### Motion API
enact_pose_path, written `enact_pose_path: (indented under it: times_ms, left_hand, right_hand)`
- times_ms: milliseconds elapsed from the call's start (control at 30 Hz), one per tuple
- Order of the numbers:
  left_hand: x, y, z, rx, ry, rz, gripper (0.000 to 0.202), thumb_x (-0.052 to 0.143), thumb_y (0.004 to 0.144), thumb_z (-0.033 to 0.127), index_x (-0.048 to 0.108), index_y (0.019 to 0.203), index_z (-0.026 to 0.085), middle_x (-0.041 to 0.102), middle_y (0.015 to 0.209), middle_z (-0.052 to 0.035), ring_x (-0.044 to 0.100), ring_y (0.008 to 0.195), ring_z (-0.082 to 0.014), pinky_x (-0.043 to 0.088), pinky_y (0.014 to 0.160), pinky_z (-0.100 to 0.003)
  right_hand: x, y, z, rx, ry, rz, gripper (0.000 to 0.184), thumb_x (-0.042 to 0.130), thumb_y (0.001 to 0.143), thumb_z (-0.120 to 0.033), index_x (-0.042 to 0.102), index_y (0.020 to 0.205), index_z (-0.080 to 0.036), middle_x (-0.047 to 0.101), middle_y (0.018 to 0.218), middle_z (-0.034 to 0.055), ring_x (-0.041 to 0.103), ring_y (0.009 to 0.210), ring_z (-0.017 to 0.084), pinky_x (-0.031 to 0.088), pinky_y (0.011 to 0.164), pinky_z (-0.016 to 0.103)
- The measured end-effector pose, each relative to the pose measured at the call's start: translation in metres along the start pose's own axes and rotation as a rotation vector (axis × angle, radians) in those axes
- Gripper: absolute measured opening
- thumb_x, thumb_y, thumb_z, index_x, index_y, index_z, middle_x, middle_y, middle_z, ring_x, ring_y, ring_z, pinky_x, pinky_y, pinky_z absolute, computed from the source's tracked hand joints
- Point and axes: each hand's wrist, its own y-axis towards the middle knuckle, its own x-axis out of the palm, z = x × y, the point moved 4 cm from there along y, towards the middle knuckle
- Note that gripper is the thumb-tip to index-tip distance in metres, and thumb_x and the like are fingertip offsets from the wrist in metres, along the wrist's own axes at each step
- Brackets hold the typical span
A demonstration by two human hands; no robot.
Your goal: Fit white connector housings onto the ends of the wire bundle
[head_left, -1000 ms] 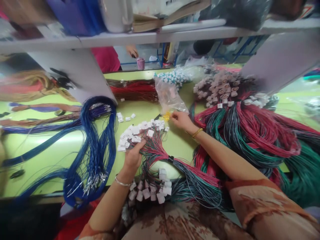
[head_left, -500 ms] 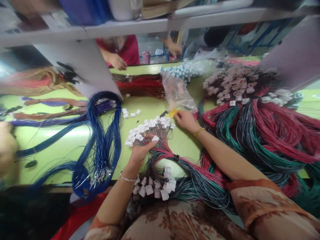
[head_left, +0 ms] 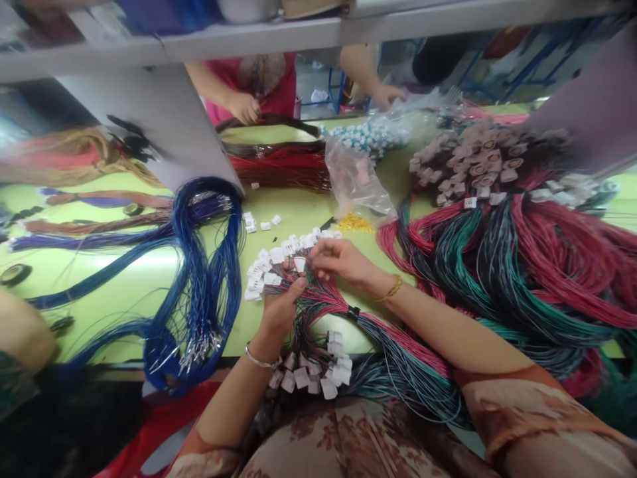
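My left hand (head_left: 281, 299) is closed on a white wire connector (head_left: 299, 264), its thumb pressed toward the front. Close to that connector, my right hand (head_left: 341, 260) has its fingertips pinched together; anything between them is too small to make out. Around both hands fans a bundle of thin red, green and dark wires (head_left: 328, 299) ending in several white connectors (head_left: 259, 269). A black band (head_left: 353, 313) gathers these wires. Larger pale connectors (head_left: 301, 378) lie at the bundle's near end. Small yellow pieces (head_left: 355, 223) are heaped beyond my right hand.
Blue wires (head_left: 192, 279) hang over the table edge at left. Thick red, green and black wire bundles (head_left: 478, 265) fill the right. A clear plastic bag (head_left: 355, 176) stands behind the yellow heap. Across the table is a co-worker's hand (head_left: 245, 108); another person's arm (head_left: 22, 328) shows at left.
My right hand has moved from the yellow pieces leftward and nearer, to the connector at my left hand. The yellow heap is uncovered. Across the table, the co-worker's hands have shifted right.
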Motion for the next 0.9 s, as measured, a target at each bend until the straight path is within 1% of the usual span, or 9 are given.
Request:
enact_pose_path:
  times_ms: [67, 167, 267, 367, 500, 633, 700, 767, 900]
  left_hand:
    - [-0.002, 0.002, -0.002, -0.028, -0.055, 0.009, 0.039, 0.093, 0.057, 0.03, 0.071, 0.087, 0.022, 0.075, 0.086, 0.0013, 0.07, 0.084, -0.018, 0.056, 0.092, -0.034]
    - [-0.007, 0.003, -0.004, -0.085, -0.026, 0.048, 0.031, 0.092, 0.06, 0.035, 0.068, 0.071, 0.018, 0.069, 0.07, 0.0024, 0.067, 0.069, -0.0129, 0.056, 0.08, -0.028]
    - [-0.009, 0.003, -0.006, -0.157, 0.013, 0.071, 0.03, 0.092, 0.059, 0.031, 0.068, 0.068, 0.016, 0.068, 0.068, 0.0018, 0.064, 0.064, -0.0104, 0.056, 0.076, -0.025]
    - [-0.008, 0.004, -0.004, -0.148, -0.024, 0.08, 0.026, 0.09, 0.062, 0.029, 0.071, 0.074, 0.016, 0.072, 0.077, -0.0005, 0.068, 0.072, -0.0128, 0.056, 0.081, -0.027]
    - [-0.003, 0.005, -0.002, -0.147, -0.076, 0.014, 0.023, 0.085, 0.069, 0.034, 0.071, 0.076, 0.017, 0.072, 0.077, -0.0016, 0.07, 0.076, -0.0175, 0.057, 0.086, -0.035]
    - [0.005, 0.003, 0.003, -0.163, -0.066, -0.119, 0.028, 0.089, 0.062, 0.029, 0.073, 0.081, 0.016, 0.074, 0.081, -0.0049, 0.073, 0.086, -0.025, 0.056, 0.093, -0.043]
    - [0.006, 0.001, 0.006, -0.154, -0.052, -0.123, 0.03, 0.09, 0.06, 0.029, 0.074, 0.082, 0.016, 0.076, 0.084, -0.0054, 0.073, 0.089, -0.0262, 0.056, 0.095, -0.044]
    - [0.004, 0.0, 0.009, -0.128, -0.032, -0.065, 0.033, 0.091, 0.058, 0.029, 0.074, 0.084, 0.018, 0.077, 0.088, -0.004, 0.072, 0.088, -0.0243, 0.056, 0.095, -0.042]
    - [0.003, -0.002, 0.012, -0.082, 0.037, -0.02, 0.034, 0.091, 0.059, 0.028, 0.075, 0.087, 0.019, 0.078, 0.095, -0.0037, 0.072, 0.096, -0.0256, 0.054, 0.099, -0.042]
  right_hand:
    - [0.024, -0.006, 0.009, 0.031, -0.043, -0.135, 0.016, 0.07, 0.081, -0.028, 0.062, 0.087, -0.016, 0.063, 0.066, -0.0032, 0.057, 0.054, 0.008, 0.046, 0.052, 0.021]
    - [0.044, -0.016, 0.013, -0.073, -0.268, -0.327, 0.008, 0.065, 0.084, -0.023, 0.064, 0.087, -0.015, 0.062, 0.069, -0.0034, 0.052, 0.057, 0.007, 0.042, 0.054, 0.021]
    - [0.048, -0.022, 0.01, -0.172, -0.456, -0.423, 0.008, 0.062, 0.084, -0.016, 0.068, 0.09, -0.015, 0.061, 0.07, -0.004, 0.047, 0.058, 0.007, 0.038, 0.055, 0.021]
    - [0.044, -0.024, 0.008, -0.091, -0.303, -0.464, 0.01, 0.064, 0.083, -0.018, 0.065, 0.093, -0.017, 0.06, 0.069, -0.0051, 0.05, 0.056, 0.007, 0.039, 0.053, 0.02]
    - [0.028, -0.018, 0.008, 0.0, 0.082, -0.234, 0.019, 0.072, 0.082, -0.029, 0.06, 0.091, -0.018, 0.064, 0.072, -0.0034, 0.057, 0.054, 0.007, 0.045, 0.052, 0.021]
    - [0.014, -0.011, 0.01, -0.036, 0.19, -0.062, 0.027, 0.079, 0.078, -0.035, 0.061, 0.089, -0.018, 0.064, 0.071, -0.003, 0.057, 0.056, 0.008, 0.047, 0.055, 0.022]
    - [0.012, -0.01, 0.009, -0.065, 0.131, -0.041, 0.026, 0.076, 0.081, -0.037, 0.061, 0.092, -0.018, 0.064, 0.074, -0.0022, 0.057, 0.058, 0.008, 0.048, 0.057, 0.023]
    - [0.013, -0.012, 0.004, -0.137, -0.005, -0.019, 0.021, 0.069, 0.088, -0.037, 0.06, 0.095, -0.019, 0.063, 0.077, -0.0015, 0.057, 0.061, 0.009, 0.048, 0.06, 0.025]
    - [0.017, -0.021, -0.017, -0.431, -0.427, 0.071, 0.009, 0.054, 0.096, -0.025, 0.06, 0.092, -0.019, 0.061, 0.082, 0.0009, 0.056, 0.076, 0.013, 0.048, 0.074, 0.03]
